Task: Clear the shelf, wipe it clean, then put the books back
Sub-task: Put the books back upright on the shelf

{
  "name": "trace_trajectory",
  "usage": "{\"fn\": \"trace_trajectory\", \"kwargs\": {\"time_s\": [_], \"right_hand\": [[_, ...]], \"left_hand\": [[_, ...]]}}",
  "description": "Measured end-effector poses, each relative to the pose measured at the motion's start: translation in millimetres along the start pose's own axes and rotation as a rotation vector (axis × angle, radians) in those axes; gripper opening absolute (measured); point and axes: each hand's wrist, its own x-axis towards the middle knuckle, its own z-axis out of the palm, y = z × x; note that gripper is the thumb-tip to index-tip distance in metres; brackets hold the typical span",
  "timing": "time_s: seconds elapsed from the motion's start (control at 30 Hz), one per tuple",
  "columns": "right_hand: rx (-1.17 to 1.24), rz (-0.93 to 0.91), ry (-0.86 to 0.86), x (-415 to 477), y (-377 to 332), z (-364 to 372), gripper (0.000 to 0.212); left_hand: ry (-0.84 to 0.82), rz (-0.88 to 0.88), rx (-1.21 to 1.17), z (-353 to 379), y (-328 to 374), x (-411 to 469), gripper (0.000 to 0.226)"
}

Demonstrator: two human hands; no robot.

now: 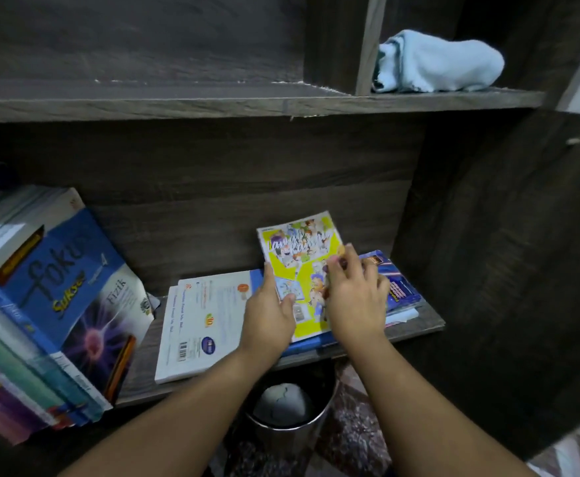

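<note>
The yellow comic (300,259) lies atop a blue book (400,287) on the lower shelf (429,324), its long axis pointing away from the person. The left hand (269,316) clasps the comic's left edge. The right hand (357,299) has its fingers curled over the comic's right edge, and both are equally near.

A pale blue folded cloth (443,63) lies in the right compartment on the upper dark wooden shelf board (213,105). On the lower dark wooden shelf board (426,325), a row of paperback textbooks (41,321) leans at the left. Right of it a white paperback (195,325) lies flat, partly over a stack of blue-covered books (402,287). A yellow cartoon-covered booklet (302,256) tilts over that stack, with the left hand (268,315) gripping its left edge and the right hand (354,304) its right. A round metal bin (281,428) stands below.
</note>
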Motion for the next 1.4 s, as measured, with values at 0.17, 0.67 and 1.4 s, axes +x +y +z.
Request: {"fn": "trace_trajectory", "kwargs": {"time_s": [0.17, 0.67, 1.4], "right_hand": [[-0.029, -0.097, -0.477, -2, 35, 15, 0.056], [-0.111, 0.077, -0.717, -4, 73, 20, 0.079], [-0.231, -0.257, -0.347, -32, -50, 13, 0.056]], "left_hand": [[-0.201, -0.116, 0.074, 38, 9, 17, 0.046], [-0.388, -0.023, 0.425, 27, 13, 14, 0.039], [-0.502, 0.070, 1.045, -117, -64, -40, 0.066]]}}
